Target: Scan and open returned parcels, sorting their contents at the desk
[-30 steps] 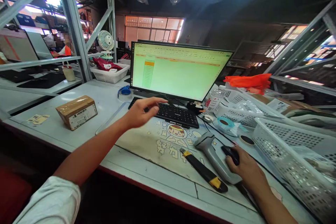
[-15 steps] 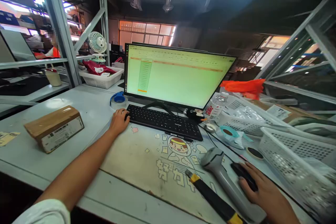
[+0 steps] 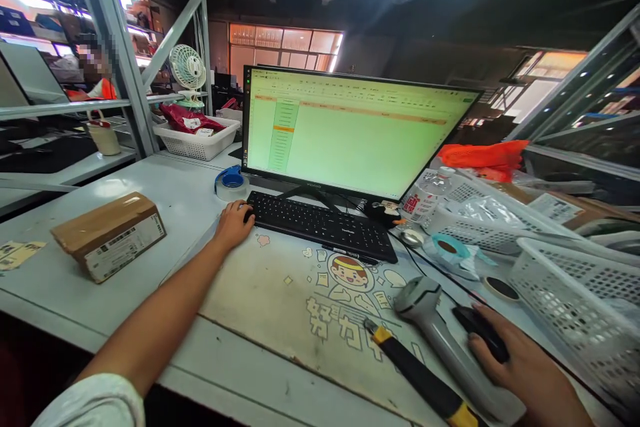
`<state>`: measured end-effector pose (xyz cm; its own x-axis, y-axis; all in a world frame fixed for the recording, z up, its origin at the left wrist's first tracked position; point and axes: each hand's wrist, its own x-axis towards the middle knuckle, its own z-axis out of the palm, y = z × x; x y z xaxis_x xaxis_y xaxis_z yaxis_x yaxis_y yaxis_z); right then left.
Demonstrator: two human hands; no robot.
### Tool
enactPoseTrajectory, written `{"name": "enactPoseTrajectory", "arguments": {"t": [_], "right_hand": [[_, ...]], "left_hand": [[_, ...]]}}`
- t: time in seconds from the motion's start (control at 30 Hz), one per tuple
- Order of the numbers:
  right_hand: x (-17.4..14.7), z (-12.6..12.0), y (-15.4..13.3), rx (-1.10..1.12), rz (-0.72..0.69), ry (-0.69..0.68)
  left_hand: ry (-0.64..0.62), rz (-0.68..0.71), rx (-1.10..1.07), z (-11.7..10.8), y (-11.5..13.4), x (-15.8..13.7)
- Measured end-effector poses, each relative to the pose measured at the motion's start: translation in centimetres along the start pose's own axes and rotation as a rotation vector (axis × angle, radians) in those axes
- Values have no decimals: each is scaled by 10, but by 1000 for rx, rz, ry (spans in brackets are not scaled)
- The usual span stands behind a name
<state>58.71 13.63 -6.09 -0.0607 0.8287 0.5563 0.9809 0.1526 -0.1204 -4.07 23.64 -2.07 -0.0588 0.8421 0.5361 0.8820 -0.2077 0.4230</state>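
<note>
- left hand (image 3: 235, 223) empty, fingers loose on the keyboard (image 3: 315, 223), left end
- right hand (image 3: 527, 363) wrapped round the mouse (image 3: 484, 335)
- scanner (image 3: 457, 350) just left, probably for easy grabs

The keyboard (image 3: 320, 223) is matt plastic; left of it, a cardboard box (image 3: 107, 230) looks faintly glossy; right of the keyboard, the mouse (image 3: 480, 330) and scanner (image 3: 456, 355) are smooth plastic.

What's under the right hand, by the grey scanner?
A black mouse: its front and thumb side peek out. The right hand covers the rest of its top, and what lies underneath the mouse can't be seen.
</note>
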Motion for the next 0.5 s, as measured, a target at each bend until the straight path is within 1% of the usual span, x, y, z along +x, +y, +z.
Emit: {"name": "enactPoseTrajectory", "arguments": {"t": [0.07, 0.2, 0.27, 0.43, 0.5], "right_hand": [[2, 1, 3, 53, -2, -6], [2, 0, 2, 47, 138, -34], [1, -2, -1, 41, 166, -37], [3, -12, -8, 43, 43, -68], [5, -15, -10, 37, 57, -87]], "left_hand": [[-3, -5, -5, -1, 1, -1], [-6, -5, -10, 0, 0, -1], [-6, 0, -11, 0, -1, -1], [-11, 4, -17, 0, -2, 0], [-16, 5, -19, 0, -2, 0]]}}
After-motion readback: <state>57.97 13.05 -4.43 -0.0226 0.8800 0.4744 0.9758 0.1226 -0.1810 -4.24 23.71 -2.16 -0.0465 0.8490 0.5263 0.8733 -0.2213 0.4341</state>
